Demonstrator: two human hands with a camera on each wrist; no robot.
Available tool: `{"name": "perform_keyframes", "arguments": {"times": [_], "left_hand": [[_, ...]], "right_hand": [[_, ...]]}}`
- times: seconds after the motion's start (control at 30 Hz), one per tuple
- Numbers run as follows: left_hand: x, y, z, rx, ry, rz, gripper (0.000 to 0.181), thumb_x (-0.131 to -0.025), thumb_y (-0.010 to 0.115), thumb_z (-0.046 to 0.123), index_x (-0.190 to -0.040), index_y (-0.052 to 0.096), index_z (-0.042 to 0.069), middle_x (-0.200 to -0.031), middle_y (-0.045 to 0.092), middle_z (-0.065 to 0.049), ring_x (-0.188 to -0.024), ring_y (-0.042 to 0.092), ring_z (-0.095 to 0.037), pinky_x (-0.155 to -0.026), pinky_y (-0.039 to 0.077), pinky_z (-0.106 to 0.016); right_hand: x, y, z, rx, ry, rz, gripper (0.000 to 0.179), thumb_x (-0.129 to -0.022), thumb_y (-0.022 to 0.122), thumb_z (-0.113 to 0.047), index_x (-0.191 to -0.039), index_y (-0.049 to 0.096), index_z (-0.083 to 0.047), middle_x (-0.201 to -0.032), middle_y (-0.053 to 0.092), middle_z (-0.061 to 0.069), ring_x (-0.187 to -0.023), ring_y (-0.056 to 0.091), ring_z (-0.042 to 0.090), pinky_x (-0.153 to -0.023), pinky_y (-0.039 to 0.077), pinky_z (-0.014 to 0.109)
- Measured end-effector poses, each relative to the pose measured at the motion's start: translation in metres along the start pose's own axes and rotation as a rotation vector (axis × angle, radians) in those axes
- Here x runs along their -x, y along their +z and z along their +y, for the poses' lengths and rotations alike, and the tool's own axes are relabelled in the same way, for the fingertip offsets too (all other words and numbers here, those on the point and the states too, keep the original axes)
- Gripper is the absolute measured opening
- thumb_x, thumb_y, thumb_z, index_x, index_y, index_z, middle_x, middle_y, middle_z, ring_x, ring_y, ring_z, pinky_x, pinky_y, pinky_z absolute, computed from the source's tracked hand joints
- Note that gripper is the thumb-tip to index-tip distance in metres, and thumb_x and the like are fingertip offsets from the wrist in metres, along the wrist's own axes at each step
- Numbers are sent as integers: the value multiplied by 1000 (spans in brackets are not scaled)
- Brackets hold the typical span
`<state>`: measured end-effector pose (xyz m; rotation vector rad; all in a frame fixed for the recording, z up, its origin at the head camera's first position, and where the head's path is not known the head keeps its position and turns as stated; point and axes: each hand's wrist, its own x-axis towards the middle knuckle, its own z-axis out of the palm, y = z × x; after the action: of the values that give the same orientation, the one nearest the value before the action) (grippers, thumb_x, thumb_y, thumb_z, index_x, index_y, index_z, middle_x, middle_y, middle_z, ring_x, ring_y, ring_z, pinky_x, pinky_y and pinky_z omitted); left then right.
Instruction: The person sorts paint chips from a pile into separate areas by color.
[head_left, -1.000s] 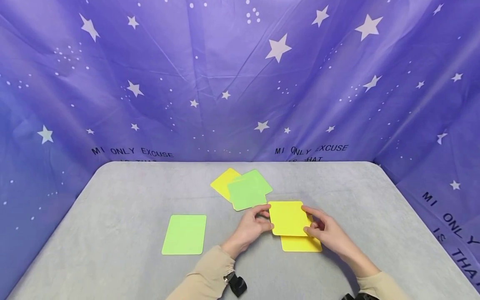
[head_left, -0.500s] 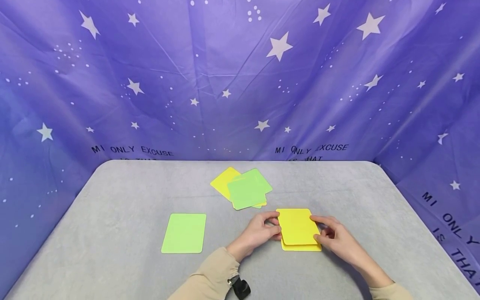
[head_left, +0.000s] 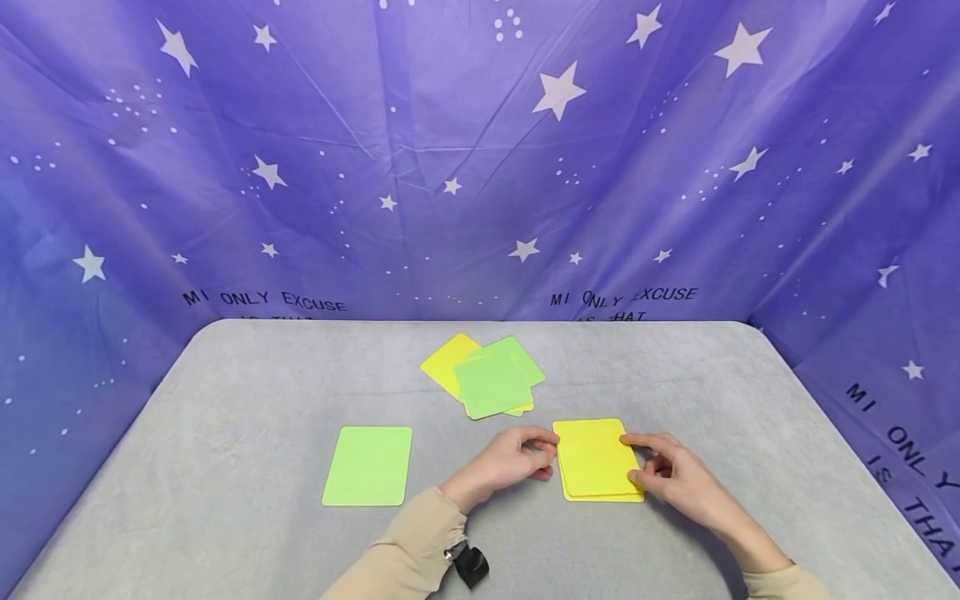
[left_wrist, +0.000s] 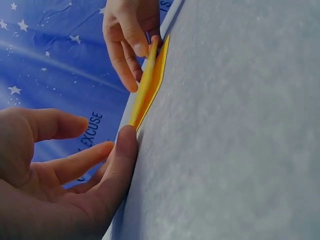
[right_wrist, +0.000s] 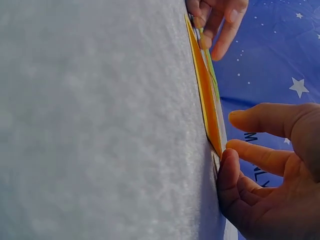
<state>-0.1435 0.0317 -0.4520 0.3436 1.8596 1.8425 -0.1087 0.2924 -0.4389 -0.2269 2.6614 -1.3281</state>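
A yellow square card (head_left: 596,458) lies almost flush over another yellow card (head_left: 600,498), whose front and left edges peek out. In both wrist views a thin wedge shows between the two. My right hand (head_left: 678,477) holds the upper card by its right edge, fingertips at the far and near parts of that side. Beside the left edge is my left hand (head_left: 513,458), its fingers loosely bent and the fingertips right at the card's edge. In the left wrist view, the left hand's fingers (left_wrist: 125,142) are spread apart near the yellow card (left_wrist: 147,92).
A lone green card (head_left: 367,467) lies to the left on the grey table (head_left: 225,400). Farther back, green and yellow cards overlap in a loose heap, a green card (head_left: 495,383) on top. A purple starry curtain (head_left: 420,167) hangs behind the table.
The upper yellow card has come down and to the right onto the lower one. Both hands moved right with it, then the left hand drew slightly leftward off its edge.
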Motion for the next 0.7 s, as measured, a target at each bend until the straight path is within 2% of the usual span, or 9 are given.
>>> {"name": "perform_keyframes", "arguments": {"times": [0.27, 0.37, 0.53, 0.7], "left_hand": [[3, -10, 3, -16, 25, -34, 23, -90, 57, -5, -112, 62, -11, -92, 65, -14, -77, 63, -17, -74, 56, -32], [2, -14, 3, -15, 29, -40, 24, -90, 57, -4, -112, 63, -10, -93, 66, -15, -78, 63, -17, -74, 56, -32], [1, -22, 0, -12, 48, -23, 25, -90, 56, -3, -113, 62, -12, -94, 66, -17, -78, 63, -16, -75, 56, -32], [2, -34, -2, 15, 48, 18, 25, -92, 55, -2, -114, 60, -13, -97, 66, -17, -78, 63, -16, -75, 56, -32]], "right_hand": [[-1, -2, 0, -10, -12, 34, 39, -86, 70, -6, -122, 59, 5, -94, 50, 11, -68, 48, 10, -53, 42, 24], [-4, -1, -2, 7, -19, 56, 37, -86, 70, -6, -120, 61, 4, -97, 51, 12, -73, 49, 12, -57, 43, 24], [-10, 2, -8, 15, -18, 96, 37, -87, 69, -7, -121, 61, 4, -105, 52, 14, -82, 51, 16, -67, 45, 24], [-17, 8, -13, -17, -38, 104, 35, -87, 69, -5, -120, 61, 5, -102, 55, 12, -85, 54, 18, -71, 47, 25]]}}
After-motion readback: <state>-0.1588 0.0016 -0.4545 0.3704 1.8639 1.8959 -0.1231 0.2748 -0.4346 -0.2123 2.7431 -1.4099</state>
